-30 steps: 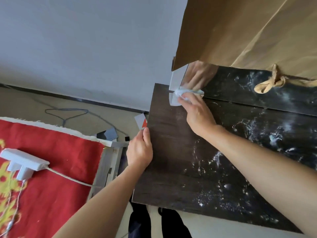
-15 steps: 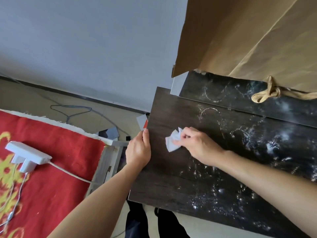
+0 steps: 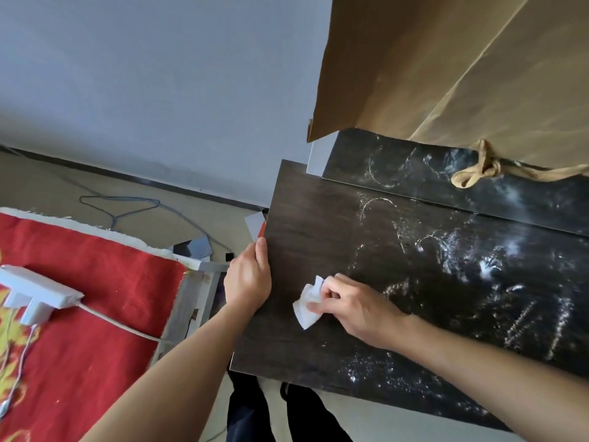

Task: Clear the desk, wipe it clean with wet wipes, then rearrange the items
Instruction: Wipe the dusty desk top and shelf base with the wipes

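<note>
The right hand point(image 3: 357, 309) pinches the crumpled wet wipe point(image 3: 307, 306) in curled fingers point(image 3: 338, 280) on the desk point(image 3: 334, 224), just right of the left hand point(image 3: 248, 279). That hand grips the desk's edge, its fingers hidden beneath. The wipe's long axis runs near-to-far, and its right side is covered.

Counter: a dark wood-grain counter point(image 3: 318, 224) fills the view from 1 to 5 o'clock. Its left part is plain, and its right part is smeared with white dusty streaks and ring marks point(image 3: 379, 202).
Ledge: a raised dark ledge point(image 3: 526, 205) runs along the counter's far edge at 2 o'clock and is dusty too.
On the ledge: a brown paper bag point(image 3: 446, 74) rests at 1 o'clock, with its cord handle point(image 3: 475, 170) lying on the ledge.
On the counter: a crumpled white wipe point(image 3: 306, 309) lies near the left edge, at 7 o'clock from the ring marks.
Floor: a tan floor point(image 3: 47, 186) shows at 9 o'clock, with a grey cable point(image 3: 127, 207) lying on it.
</note>
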A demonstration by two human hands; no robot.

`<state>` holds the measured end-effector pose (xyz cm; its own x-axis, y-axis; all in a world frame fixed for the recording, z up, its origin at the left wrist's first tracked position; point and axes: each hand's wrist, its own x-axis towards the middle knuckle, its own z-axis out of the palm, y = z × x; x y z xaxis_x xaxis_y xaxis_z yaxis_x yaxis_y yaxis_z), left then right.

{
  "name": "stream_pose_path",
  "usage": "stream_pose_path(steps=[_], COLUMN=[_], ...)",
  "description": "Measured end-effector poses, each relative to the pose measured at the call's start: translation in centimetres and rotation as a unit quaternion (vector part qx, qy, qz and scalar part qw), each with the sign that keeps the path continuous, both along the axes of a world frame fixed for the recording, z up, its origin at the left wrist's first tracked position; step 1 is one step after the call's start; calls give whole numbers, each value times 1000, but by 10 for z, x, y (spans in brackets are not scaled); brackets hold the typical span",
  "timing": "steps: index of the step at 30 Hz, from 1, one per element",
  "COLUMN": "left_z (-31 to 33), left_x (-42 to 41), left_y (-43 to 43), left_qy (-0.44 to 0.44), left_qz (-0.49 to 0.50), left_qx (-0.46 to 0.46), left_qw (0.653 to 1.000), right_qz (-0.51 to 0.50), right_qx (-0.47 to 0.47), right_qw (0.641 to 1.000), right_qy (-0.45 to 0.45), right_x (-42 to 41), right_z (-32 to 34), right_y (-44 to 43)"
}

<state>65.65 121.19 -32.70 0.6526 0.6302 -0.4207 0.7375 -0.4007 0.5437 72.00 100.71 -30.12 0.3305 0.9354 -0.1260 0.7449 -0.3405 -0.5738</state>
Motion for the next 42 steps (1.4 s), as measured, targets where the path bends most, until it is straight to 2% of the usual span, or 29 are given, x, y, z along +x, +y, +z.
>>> stream_pose_path(steps=[5, 8, 14, 17, 20, 24, 26, 29, 31, 32, 33, 36, 38, 40, 42], left_z=[-7, -8, -8, -7, -7, -6, -5, -5, -4, -4, -4, -6, -7, -7, -8], left_x=[0, 0, -1, 0, -1, 0, 0, 0, 0, 0, 0, -1, -1, -1, -2], left_y=[1, 0, 0, -1, -1, -2, -3, -3, -3, -3, -3, -3, -2, -2, -3], left_qy=[0, -3, -6, -8, -9, -5, -1, 4, 3, 3, 2, -2, 2, 11, 10], left_qz=[10, 12, 13, 12, 15, 20, 22, 20, 19, 19, 19, 20, 23, 20, 11], left_qx=[3, 8, -4, 1, 4, 13, 15, 13, 13, 13, 14, 20, 26, 34, 52], left_qw=[1000, 1000, 1000, 1000, 1000, 1000, 1000, 1000, 1000, 1000, 1000, 1000, 999, 999, 999], right_qz=[-121, -152, -313, -358, -412, -451, -406, -244, -142, -129, -159, -361, -412, -341, -190], right_qx=[3, -10, -66, -119, -73, 5, 20, 32, 12, -1, -12, -33, -22, 13, 35], right_qw=[983, 976, 925, 901, 887, 887, 910, 969, 990, 992, 987, 928, 904, 937, 980], right_qy=[-139, -158, -205, -216, -193, -95, -77, -31, 3, 7, -17, -89, -114, -74, -53], right_x=[89, 108, 117, 132, 123, 110, 95, 33, 6, 14, 32, 97, 95, 47, -1], right_z=[-9, -16, -12, -8, -12, -18, -17, -8, -1, 0, 0, -11, -17, -19, -13], right_y=[48, 60, -57, -65, -21, 34, 34, 0, -21, -21, -15, 16, 33, 34, 21])
